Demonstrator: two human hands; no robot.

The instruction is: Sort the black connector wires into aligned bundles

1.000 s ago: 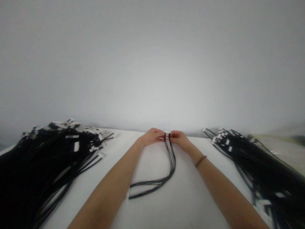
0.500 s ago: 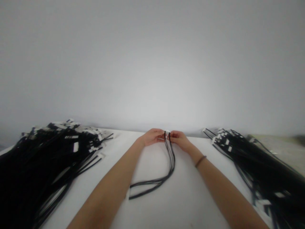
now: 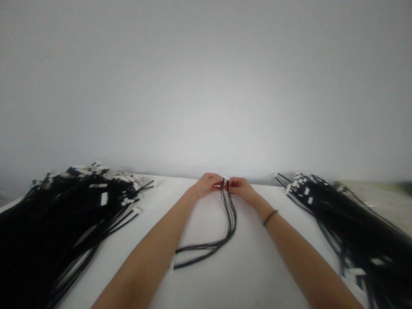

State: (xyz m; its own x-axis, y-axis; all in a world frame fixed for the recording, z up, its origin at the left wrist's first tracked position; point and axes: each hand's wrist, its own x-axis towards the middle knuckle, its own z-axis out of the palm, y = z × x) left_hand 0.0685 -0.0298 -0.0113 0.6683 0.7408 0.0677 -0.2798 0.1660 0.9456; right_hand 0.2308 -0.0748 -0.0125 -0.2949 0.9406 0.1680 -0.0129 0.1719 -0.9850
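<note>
A thin black cable (image 3: 232, 214) with a small white connector (image 3: 225, 179) at its upper end is held up between my two hands. My left hand (image 3: 207, 185) pinches that end from the left, fingers closed. From the other side my right hand (image 3: 240, 189) grips it the same way, its fingertips close to the left ones. The strands hang down, curve left and lie on the white table. Their lower end, with another white piece, rests beside my left forearm. Exact fingertip contact is too small to make out.
On the left lies a large heap of black cables (image 3: 64, 223) with white connectors. A second bundle of black cables (image 3: 354, 219) is at the right, beside a clear plastic bag (image 3: 383, 199). A pale wall (image 3: 206, 86) rises behind the white table (image 3: 257, 266).
Both hands stay at the cable's upper end, shifting only very slightly. The white connector between them is tilted a little differently. The piles have not moved.
</note>
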